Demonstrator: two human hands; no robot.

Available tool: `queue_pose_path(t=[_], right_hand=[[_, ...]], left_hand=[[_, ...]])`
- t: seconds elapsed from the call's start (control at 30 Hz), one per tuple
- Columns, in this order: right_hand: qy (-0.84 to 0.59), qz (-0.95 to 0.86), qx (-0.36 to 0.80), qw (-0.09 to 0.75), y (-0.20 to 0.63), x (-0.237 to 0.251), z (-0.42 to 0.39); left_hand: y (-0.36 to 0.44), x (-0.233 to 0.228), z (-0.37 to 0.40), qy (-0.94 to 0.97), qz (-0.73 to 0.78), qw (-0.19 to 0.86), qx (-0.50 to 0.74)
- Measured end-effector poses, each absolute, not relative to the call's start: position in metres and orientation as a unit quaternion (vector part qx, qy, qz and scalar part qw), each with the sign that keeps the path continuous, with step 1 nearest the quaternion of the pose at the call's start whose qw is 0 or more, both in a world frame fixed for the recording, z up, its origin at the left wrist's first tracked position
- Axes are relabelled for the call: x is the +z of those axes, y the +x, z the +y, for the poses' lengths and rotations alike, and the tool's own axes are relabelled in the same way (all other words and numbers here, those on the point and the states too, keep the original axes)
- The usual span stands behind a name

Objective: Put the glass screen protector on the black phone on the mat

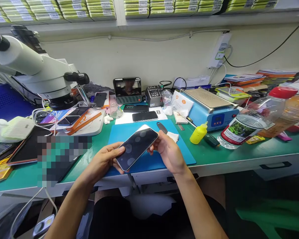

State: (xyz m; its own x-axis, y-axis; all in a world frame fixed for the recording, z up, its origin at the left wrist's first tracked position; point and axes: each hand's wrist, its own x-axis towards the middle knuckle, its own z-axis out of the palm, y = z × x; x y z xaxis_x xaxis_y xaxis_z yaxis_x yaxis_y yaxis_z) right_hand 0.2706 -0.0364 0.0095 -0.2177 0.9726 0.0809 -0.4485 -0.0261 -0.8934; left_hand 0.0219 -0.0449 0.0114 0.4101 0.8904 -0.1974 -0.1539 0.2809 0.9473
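Head cam view from where I'm sitting: both hands are up over the front edge of the bench, holding a phone [136, 147] between them, dark screen facing up with ceiling lights reflected in it; the left hand [105, 161] grips the lower corner with the thumb lying on the glass, and the right hand [168, 152] pinches the upper right edge with its fingertips, so both are clamped on the same phone; it's tilted diagonally, top end pointing away and to the right, lifted off the surface.

Right under it is a blue work mat [179, 151] on the green bench top [214, 154]; a small dark pry tool [161, 127] lies on the mat just past the right hand, next to a white wipe [173, 135]; a second phone [145, 116] sits flat on white paper further back.

Off to the right there's a yellow squeeze bottle [198, 133], a blue heating plate box [208, 108], and a clear bottle with a red cap [254, 118] lying on its side; on the left a big white microscope [37, 71] hangs over a cluttered pad of phones and cables; at the back a small screen [127, 87] stands against the wall; part of the left bench is blurred out so I can't tell what's there.
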Motion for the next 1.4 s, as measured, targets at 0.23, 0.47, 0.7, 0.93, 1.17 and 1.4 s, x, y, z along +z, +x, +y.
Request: queue_pose_path(t=[0.23,0.47,0.7,0.93,1.17,1.4], right_hand=[[-0.339,-0.456,0.618,0.543,0.268,0.006,-0.036],[-0.380,-0.464,0.581,0.550,0.265,0.004,-0.036],[-0.398,-0.454,0.581,0.545,0.265,0.006,-0.035],[-0.398,-0.447,0.585,0.547,0.263,0.005,-0.034],[-0.410,-0.476,0.554,0.546,0.263,0.003,-0.034],[-0.488,-0.517,0.436,0.552,0.263,-0.011,-0.027]], left_hand=[[0.021,0.009,-0.046,0.490,0.405,0.675,0.374],[0.021,0.006,-0.051,0.524,0.418,0.647,0.364],[0.023,0.006,-0.050,0.548,0.439,0.611,0.366],[0.032,0.007,-0.052,0.599,0.486,0.499,0.395],[0.038,-0.003,-0.046,0.753,0.529,0.252,0.300],[0.027,-0.002,-0.034,0.783,0.511,0.218,0.279]])
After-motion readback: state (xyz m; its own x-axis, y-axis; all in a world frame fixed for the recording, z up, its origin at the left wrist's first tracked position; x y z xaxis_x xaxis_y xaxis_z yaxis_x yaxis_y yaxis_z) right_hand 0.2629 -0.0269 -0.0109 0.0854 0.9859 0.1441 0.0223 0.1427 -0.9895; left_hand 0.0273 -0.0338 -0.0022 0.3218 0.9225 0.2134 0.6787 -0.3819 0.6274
